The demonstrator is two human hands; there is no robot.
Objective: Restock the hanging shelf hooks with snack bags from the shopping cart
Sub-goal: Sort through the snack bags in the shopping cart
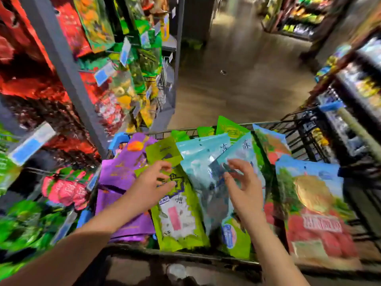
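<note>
Left hand (152, 187) hovers, fingers loosely curled, over a green bag (179, 219); right hand (246, 188), fingers spread, over a blue bag (198, 162). Neither grips. Cart (305, 129), lower centre, looks full, so most restocking of hooks (115, 52), upper left, seems left.

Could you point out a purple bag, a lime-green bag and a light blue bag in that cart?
purple bag (117, 178), head view, on its upper front panel.
lime-green bag (179, 223), head view, on the pale window of its front.
light blue bag (195, 157), head view, on its upper front.
</note>
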